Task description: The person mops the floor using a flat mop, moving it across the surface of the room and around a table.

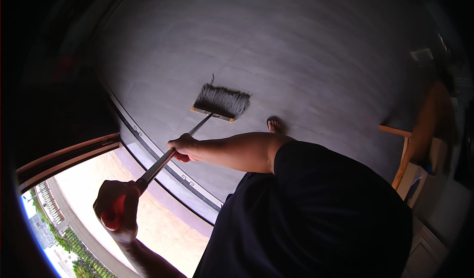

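Observation:
A wide flat mop with dark grey string fringe (223, 99) lies on the grey tiled floor, its strands spread away from me. Its metal head bar (212, 113) has orange-yellow end caps. From that bar the metal handle (159, 166) slants up towards me. My right hand (184, 146) grips the handle partway along, with the arm stretched across my body. Around the handle's top end my left hand (117, 207) is closed, mostly in shadow with reddish light on the fingers. My sandalled foot (274, 125) shows right of the mop.
A patterned border strip (163, 153) runs along the doorway threshold on the left. Past the brown door frame (70, 159) lies bright outdoor paving (174, 226). On the right stand wooden furniture (395, 131) and an open cardboard box (409, 178).

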`<state>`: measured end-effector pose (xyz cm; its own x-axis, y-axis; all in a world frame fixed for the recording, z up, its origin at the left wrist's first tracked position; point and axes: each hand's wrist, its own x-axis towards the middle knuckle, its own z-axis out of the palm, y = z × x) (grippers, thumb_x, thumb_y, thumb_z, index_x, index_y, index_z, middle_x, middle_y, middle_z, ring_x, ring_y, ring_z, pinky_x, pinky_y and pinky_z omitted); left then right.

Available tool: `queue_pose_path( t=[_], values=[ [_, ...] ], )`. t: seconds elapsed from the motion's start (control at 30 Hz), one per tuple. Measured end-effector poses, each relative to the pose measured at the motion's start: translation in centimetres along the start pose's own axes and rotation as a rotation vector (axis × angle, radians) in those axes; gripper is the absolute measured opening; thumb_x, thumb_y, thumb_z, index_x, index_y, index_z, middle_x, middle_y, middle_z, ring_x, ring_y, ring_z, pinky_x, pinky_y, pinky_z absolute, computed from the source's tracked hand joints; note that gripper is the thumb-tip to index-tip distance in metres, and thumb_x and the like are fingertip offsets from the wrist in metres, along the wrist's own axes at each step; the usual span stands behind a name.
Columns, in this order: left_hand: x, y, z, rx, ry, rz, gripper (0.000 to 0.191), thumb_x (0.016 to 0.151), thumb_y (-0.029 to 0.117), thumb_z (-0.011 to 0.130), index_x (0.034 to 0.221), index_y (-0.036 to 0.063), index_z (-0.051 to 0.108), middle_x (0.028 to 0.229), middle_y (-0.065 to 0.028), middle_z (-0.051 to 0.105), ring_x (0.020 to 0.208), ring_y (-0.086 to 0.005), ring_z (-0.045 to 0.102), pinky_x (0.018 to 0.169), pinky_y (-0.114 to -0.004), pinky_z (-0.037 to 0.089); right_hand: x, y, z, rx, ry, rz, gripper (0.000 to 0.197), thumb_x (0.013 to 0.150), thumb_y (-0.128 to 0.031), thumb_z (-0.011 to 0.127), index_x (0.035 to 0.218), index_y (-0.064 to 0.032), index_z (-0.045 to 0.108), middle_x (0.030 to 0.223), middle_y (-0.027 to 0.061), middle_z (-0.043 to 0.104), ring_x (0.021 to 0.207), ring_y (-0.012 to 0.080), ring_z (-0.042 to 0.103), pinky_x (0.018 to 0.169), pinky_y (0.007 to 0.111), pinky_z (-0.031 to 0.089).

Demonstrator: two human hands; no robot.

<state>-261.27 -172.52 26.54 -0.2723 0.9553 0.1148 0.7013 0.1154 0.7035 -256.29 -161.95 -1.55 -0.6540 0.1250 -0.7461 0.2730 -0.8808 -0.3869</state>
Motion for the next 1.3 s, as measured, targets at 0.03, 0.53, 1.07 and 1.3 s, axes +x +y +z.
queue_pose_path(
  t=[0.03,0.53,1.07,1.3],
  values=[
    [0.3,0.5,0.0,0.003,-0.002,-0.006,0.005,0.088,0.004,0.068,0.088,-0.0007,0.066,0.087,-0.0085,0.064,0.078,-0.0177,0.061,0.072,-0.030,0.049,0.4,0.6,1.3,0.073,-0.011,0.028,0.021,0.082,-0.017,0.065,0.065,-0.0059,0.060,0.056,0.0059,0.057,0.042,0.0124,0.051,0.038,0.028,0.036],
    [-0.1,12.8,4.3,0.122,-0.052,0.579,0.025,0.091,0.021,0.074,0.102,0.0018,0.063,0.093,-0.0122,0.065,0.081,-0.0226,0.065,0.068,-0.031,0.055,-16.9,-3.7,-1.3,0.174,-0.130,-0.242,0.023,0.081,-0.005,0.068,0.060,-0.0004,0.057,0.052,0.0068,0.053,0.039,0.0094,0.043,0.035,0.027,0.027],
    [7.8,14.0,30.9,-0.566,-0.205,0.837,0.048,0.071,0.032,0.088,0.092,-0.0025,0.063,0.114,-0.0194,0.066,0.100,-0.0320,0.071,0.072,-0.035,0.063,-27.9,-8.2,-39.5,0.424,0.933,-0.994,0.012,0.078,-0.005,0.069,0.080,-0.0011,0.058,0.062,0.0058,0.055,0.044,0.0120,0.044,0.039,0.029,0.030],
    [14.2,13.7,48.7,-0.798,-0.293,0.602,0.049,0.070,0.013,0.090,0.111,0.0041,0.066,0.126,-0.0152,0.066,0.111,-0.0297,0.067,0.084,-0.035,0.064,-30.3,-9.2,-58.7,0.340,1.315,-1.033,0.011,0.082,-0.007,0.070,0.085,0.0000,0.062,0.060,0.0032,0.054,0.043,0.0105,0.042,0.040,0.028,0.028]
  ],
)
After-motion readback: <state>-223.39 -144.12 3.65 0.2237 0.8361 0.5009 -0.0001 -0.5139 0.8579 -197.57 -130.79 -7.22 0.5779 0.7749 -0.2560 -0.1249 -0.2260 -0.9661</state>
